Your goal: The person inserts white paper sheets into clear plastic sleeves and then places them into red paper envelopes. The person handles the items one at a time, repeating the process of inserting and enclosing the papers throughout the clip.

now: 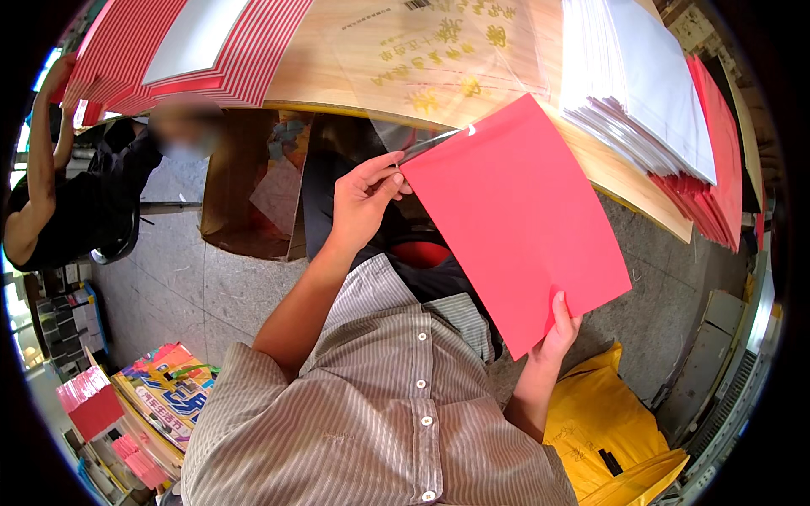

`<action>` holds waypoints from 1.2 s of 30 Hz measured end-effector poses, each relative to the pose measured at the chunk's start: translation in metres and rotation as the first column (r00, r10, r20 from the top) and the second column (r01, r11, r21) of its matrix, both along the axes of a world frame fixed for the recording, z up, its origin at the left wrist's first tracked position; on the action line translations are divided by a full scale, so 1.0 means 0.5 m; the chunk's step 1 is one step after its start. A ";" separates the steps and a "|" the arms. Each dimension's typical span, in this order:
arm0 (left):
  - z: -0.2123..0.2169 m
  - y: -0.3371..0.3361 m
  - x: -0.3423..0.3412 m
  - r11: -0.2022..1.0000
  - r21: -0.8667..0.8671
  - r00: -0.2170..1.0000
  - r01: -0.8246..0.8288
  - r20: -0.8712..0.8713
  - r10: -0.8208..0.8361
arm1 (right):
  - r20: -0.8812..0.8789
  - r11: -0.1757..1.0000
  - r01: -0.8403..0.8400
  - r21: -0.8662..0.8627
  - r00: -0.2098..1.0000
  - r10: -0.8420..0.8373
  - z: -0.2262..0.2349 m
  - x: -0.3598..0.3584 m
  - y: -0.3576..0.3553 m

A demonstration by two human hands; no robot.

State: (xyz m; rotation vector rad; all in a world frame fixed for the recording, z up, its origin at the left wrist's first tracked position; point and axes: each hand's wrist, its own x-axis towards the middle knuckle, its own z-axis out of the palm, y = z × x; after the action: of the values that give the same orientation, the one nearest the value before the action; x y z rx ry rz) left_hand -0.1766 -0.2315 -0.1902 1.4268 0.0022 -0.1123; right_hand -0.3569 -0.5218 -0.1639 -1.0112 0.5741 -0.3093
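A red paper sheet or folder [523, 219] is held tilted in front of me, over the near table edge. My right hand [557, 333] grips its lower edge, with the thumb lying on the red face. At its left corner my left hand [363, 202] is closed, thumb and forefinger pinched on the edge of a clear plastic sleeve [434, 145]. That film runs along the red sheet's upper edge. Whether the left fingers also grip the sheet's corner, I cannot tell. More clear film [456, 59] lies on the wooden table [329, 59], with yellow handwriting showing there.
A stack of white and red folders [650, 110] stands at the table's right. Fanned red-and-white folders [202, 59] lie at its left, where another person [84, 185] reaches in. Beneath is a cardboard box [253, 194]. A yellow bag [607, 430] lies at lower right.
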 end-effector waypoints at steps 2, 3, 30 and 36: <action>0.001 0.000 0.001 1.000 0.014 1.000 -0.018 0.014 0.017 | 0.004 1.000 0.004 -0.019 1.000 -0.004 -0.003 -0.001 0.000; 0.001 -0.001 0.000 1.000 0.025 0.999 -0.019 0.029 0.018 | 0.004 1.000 0.005 -0.011 1.000 -0.005 -0.003 -0.001 0.001; -0.010 -0.089 -0.015 0.936 -0.327 0.989 -0.131 -0.114 0.099 | 0.005 0.994 -0.028 0.109 1.000 0.027 0.028 -0.002 0.081; -0.023 -0.107 -0.029 0.940 -0.304 0.982 -0.153 -0.156 0.109 | 0.035 0.987 0.008 0.158 0.999 -0.013 0.031 0.007 0.111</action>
State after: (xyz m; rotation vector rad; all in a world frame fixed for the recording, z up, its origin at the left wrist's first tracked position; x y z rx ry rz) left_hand -0.1910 -0.2848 -0.2018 1.0928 0.1854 -0.0956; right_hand -0.3532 -0.4662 -0.1485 -0.8488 0.5630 -0.2860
